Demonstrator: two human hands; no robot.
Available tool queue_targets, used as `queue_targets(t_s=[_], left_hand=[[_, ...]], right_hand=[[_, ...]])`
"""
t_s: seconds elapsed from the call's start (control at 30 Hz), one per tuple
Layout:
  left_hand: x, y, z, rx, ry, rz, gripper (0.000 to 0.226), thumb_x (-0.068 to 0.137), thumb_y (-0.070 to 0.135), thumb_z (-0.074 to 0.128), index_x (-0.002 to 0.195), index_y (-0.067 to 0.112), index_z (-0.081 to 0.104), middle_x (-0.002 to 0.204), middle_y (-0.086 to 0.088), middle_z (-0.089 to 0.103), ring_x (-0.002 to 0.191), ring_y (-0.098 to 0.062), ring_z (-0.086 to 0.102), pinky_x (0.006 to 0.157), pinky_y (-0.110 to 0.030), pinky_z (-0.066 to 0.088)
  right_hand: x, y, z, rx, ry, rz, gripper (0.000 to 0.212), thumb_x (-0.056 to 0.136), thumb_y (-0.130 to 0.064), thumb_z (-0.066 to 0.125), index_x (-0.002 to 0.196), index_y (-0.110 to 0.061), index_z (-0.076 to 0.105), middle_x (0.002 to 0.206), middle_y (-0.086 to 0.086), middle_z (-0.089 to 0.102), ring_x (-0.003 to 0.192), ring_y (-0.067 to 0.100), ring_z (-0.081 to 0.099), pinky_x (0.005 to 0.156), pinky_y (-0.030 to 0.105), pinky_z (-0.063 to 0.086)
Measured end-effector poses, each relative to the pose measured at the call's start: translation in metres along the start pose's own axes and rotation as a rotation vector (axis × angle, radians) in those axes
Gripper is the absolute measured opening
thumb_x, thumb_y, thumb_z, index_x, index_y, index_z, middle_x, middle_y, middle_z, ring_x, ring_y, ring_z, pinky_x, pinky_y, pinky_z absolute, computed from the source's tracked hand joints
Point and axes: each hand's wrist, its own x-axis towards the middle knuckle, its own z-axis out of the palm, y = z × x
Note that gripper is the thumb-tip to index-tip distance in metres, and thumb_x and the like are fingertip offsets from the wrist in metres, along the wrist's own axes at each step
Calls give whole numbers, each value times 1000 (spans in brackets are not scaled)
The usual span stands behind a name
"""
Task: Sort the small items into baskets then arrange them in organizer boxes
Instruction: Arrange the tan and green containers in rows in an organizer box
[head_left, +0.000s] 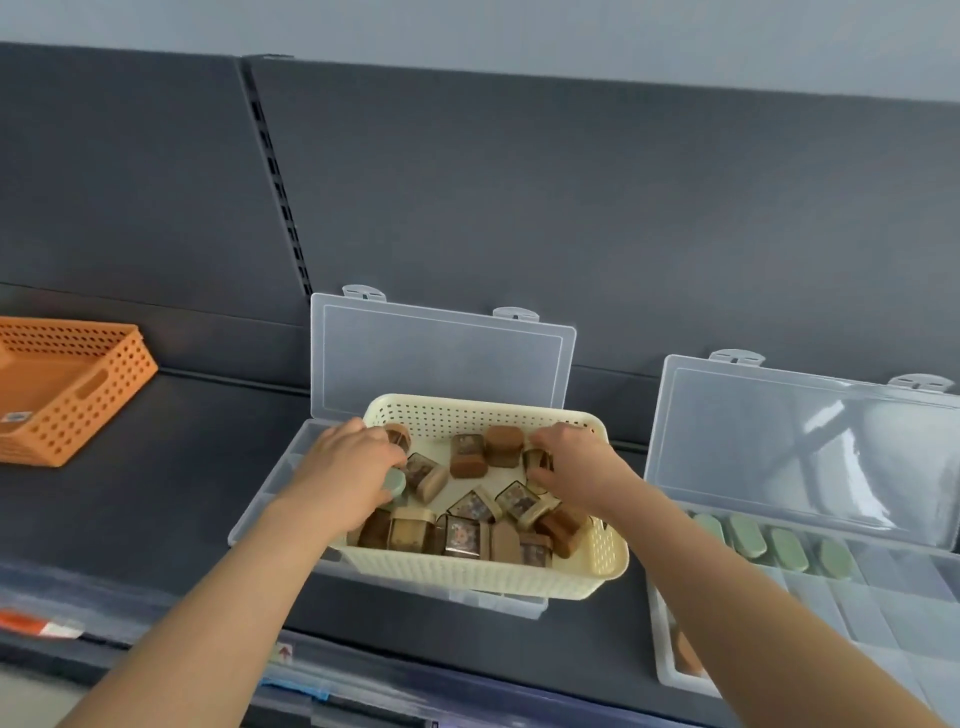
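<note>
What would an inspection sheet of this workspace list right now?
Surface: dark grey shelf, slotted back panel behind.
Job's things: cream perforated plastic basket of small brown and patterned boxes sits on an open clear plastic organizer box; second clear organizer box at right holds pale green oval cases; orange perforated plastic basket at left.
Clutter: nothing seen.
Grips: left hand holds a pale green oval case; right hand pinches a small patterned box.
Cables: nothing seen.
Surroundings: pale wall above.

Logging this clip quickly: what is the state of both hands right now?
Left hand: grips a pale green item.
Right hand: pinches a small brown box.
</note>
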Motion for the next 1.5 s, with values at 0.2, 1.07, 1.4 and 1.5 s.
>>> queue_targets(t_s=[0.2, 1.07, 1.4, 1.5], left_hand=[[6, -2, 1, -36, 27, 45, 40, 91, 44, 56, 130, 34, 54, 133, 12, 52, 120, -12, 44, 103, -34, 32], [21, 70, -30, -855, 14, 123, 33, 75, 28, 80, 96, 40, 59, 98, 22, 64, 88, 5, 57, 71, -16, 42], [3, 201, -49, -836, 132, 367, 42, 89, 35, 63, 129, 40, 50, 113, 22, 53, 98, -1, 53, 80, -14, 43], [4, 235, -38, -869, 63, 384, 40, 93, 34, 58, 129, 46, 45, 110, 19, 48, 88, -2, 55, 76, -14, 45]], right_hand=[[1, -3, 0, -51, -7, -21, 36, 90, -26, 56, 126, -21, 57, 125, 1, 53, 105, 19, 56, 93, 31, 50], [-67, 22, -40, 413, 219, 25, 36, 83, -20, 69, 118, -23, 62, 104, -7, 64, 89, 9, 64, 81, 25, 57], [-160, 143, -62, 535, 369, 229, 32, 90, -22, 62, 117, -37, 56, 100, -5, 66, 79, 12, 68, 67, 34, 59], [-180, 175, -55, 551, 318, 250, 27, 93, -26, 57, 117, -39, 56, 100, -4, 66, 76, 16, 68, 72, 40, 59]])
